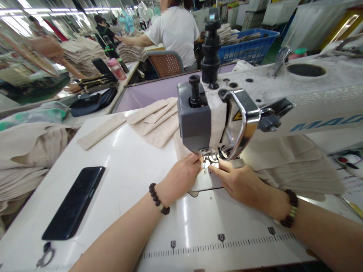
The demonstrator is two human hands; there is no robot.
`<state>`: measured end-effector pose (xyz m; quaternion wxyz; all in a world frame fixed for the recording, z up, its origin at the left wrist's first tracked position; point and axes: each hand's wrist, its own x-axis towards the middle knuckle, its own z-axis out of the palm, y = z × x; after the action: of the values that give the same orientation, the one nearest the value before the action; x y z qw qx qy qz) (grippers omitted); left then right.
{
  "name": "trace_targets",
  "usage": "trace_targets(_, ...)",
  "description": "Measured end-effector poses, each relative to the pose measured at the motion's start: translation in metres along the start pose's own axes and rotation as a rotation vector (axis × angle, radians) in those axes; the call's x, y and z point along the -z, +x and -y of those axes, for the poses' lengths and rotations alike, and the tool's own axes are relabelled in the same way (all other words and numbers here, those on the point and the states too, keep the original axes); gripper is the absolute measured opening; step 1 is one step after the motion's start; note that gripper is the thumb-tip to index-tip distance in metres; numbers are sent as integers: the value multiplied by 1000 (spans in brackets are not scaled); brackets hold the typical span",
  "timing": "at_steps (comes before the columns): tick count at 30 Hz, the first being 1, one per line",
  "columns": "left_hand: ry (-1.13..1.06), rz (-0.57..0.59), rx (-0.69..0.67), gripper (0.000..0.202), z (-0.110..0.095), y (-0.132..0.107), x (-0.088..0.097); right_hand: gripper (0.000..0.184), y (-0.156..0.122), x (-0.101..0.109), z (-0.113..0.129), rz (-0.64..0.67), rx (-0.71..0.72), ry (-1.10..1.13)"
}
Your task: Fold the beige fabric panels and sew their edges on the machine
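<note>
At the needle area of a white-and-grey sewing machine (195, 121), my two hands sit on either side of the metal needle plate (204, 184). My left hand (183, 177) has its fingers pressed together at the presser foot (211, 156), on the edge of a beige fabric piece (179, 149); the fingertips are partly hidden. From the other side my right hand (242, 185) reaches in, its fingers stretched out over the plate just in front of the foot. A small beige strip (237, 163) shows behind its knuckles. Both wrists wear dark bead bracelets.
Beige fabric pieces (155, 121) fan out behind the machine head, and a layered stack (300, 166) lies under its arm. A black phone (75, 204) and a small ring-handled tool (47, 255) rest at left. Ahead, a person in white (178, 34) sits near a blue basket (244, 47).
</note>
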<state>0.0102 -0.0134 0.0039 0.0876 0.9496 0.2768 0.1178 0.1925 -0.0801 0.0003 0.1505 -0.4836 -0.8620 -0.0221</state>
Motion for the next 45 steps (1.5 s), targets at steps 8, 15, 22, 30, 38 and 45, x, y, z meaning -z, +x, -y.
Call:
trace_targets(8, -18, -2, -10, 10, -3, -4, 5, 26, -1, -1, -2, -19, 24, 63)
trace_targets(15, -2, 252, -117, 22, -35, -25, 16, 31, -8, 4, -11, 63, 185, 264)
trace_targets(22, -49, 249, -149, 20, -30, -28, 14, 30, -11, 7, -9, 125, 326, 246)
trace_targets(30, -28, 226, -147, 19, -24, -25, 15, 26, -10, 2, -7, 61, 257, 223)
trace_targets(38, 1, 164, -117, 16, -8, -17, 10, 27, -3, -1, -4, 17, 135, 147)
trace_targets(45, 18, 117, -94, 16, 0, -6, 10, 36, 2, -5, 0, -44, 21, 27)
